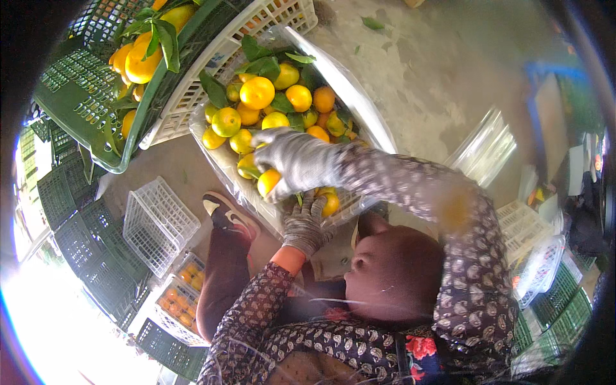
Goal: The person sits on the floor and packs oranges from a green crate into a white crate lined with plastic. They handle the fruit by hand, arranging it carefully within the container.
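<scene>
A crate lined with clear plastic [226, 175] stands before me, heaped with yellow-orange citrus fruits [257, 93], some greenish, among green leaves [211, 89]. My right hand [293, 161], in a pale knit glove, reaches over the heap with its fingers curled around an orange citrus fruit [268, 182] at the near left part of the crate. Just below it, my left hand [305, 224], in a grey striped glove, lies at the crate's near edge with its fingers apart. Its fingertips are partly hidden beside the right hand, so whether they hold anything is unclear.
A large green crate [126, 153] with leafy citrus stands at the upper left, beside a white crate [166, 126]. On the floor at left are a white basket [161, 226] and smaller baskets of fruit [180, 308]. Clear plastic sheets [486, 144] lie at right.
</scene>
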Demonstrator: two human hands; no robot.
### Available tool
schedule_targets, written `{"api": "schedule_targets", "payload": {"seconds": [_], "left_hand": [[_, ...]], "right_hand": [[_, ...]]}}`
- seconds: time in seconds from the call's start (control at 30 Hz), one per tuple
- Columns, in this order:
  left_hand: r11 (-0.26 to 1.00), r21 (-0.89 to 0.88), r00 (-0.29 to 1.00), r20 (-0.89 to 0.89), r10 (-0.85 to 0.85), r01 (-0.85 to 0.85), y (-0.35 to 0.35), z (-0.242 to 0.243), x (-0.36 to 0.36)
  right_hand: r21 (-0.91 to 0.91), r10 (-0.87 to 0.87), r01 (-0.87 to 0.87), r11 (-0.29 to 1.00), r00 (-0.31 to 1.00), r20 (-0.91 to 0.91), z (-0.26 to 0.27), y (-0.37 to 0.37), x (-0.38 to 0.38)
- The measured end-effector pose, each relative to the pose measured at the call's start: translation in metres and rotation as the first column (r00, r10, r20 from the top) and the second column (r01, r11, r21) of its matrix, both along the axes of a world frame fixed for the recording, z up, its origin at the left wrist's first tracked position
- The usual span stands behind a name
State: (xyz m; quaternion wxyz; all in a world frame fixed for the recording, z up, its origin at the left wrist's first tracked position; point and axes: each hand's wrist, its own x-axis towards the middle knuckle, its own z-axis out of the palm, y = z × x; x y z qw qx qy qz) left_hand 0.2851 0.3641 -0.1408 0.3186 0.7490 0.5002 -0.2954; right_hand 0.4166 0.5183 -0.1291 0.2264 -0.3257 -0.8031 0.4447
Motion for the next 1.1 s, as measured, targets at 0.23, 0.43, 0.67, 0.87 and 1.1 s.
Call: {"api": "schedule_targets", "payload": {"seconds": [0.23, 0.43, 0.67, 0.87, 1.1], "left_hand": [[0.999, 0.036, 1.000, 0.017, -0.012, 0.012, -0.004, -0.006, -0.004], [0.999, 0.009, 1.000, 0.001, 0.031, -0.031, -0.002, -0.006, -0.001], [0.999, -0.006, 0.999, 0.022, 0.035, -0.035, -0.001, 0.000, -0.001], [0.997, -0.035, 0.998, 0.016, 0.062, -0.061, -0.001, -0.001, 0.000], [0.999, -0.001, 0.998, 0.056, 0.035, -0.035, 0.002, 0.002, -0.002]], "right_hand": [[0.507, 0.062, -0.178, 0.843, 0.969, 0.237, -0.012, 0.024, -0.053], [0.479, -0.010, -0.144, 0.866, 0.952, 0.306, -0.025, 0.008, -0.043], [0.545, 0.002, -0.136, 0.827, 0.971, 0.240, -0.030, 0.029, -0.031], [0.575, -0.065, -0.041, 0.817, 0.985, 0.163, 0.001, 0.007, -0.034], [-0.528, 0.126, 0.191, 0.828, 0.853, 0.507, 0.021, 0.004, 0.065]]}}
